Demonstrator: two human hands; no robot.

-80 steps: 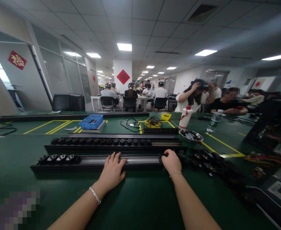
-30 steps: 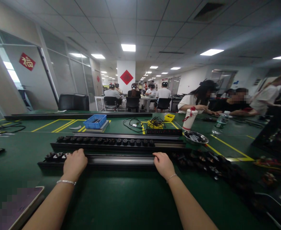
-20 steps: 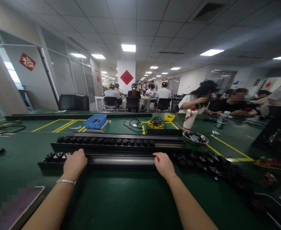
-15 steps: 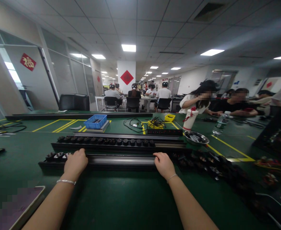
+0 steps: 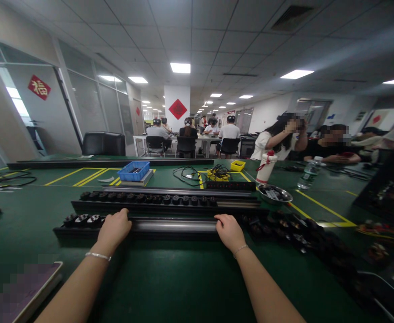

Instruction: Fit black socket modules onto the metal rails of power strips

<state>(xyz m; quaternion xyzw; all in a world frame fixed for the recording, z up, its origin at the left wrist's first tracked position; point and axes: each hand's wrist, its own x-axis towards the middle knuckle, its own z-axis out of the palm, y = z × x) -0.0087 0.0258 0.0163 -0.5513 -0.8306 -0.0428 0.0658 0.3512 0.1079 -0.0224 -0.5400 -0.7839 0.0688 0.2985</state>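
A long black metal channel (image 5: 173, 226) lies crosswise in front of me, its inside shiny grey. At its left end sit a few black socket modules (image 5: 82, 219), some with white showing. My left hand (image 5: 115, 228) is over the channel just right of these modules, its fingers curled down inside; what they hold is hidden. Farther right, my right hand (image 5: 229, 229) is closed on the channel, its fingertips at the far edge. Behind lies a second black channel (image 5: 170, 208), with a row of black round modules (image 5: 149, 198) along most of its length.
Dark loose modules (image 5: 294, 229) lie in a heap at right. Beyond are a metal bowl (image 5: 275, 194), a white bottle (image 5: 266, 168), a water bottle (image 5: 309, 174), a blue bin (image 5: 134, 170) and cables (image 5: 221, 171). A pixelated flat object (image 5: 28, 291) lies near left. Co-workers sit beyond.
My left hand has shifted a little to the right along the channel, uncovering more of the modules. My right hand stays put. A co-worker at right has raised their hands to their head.
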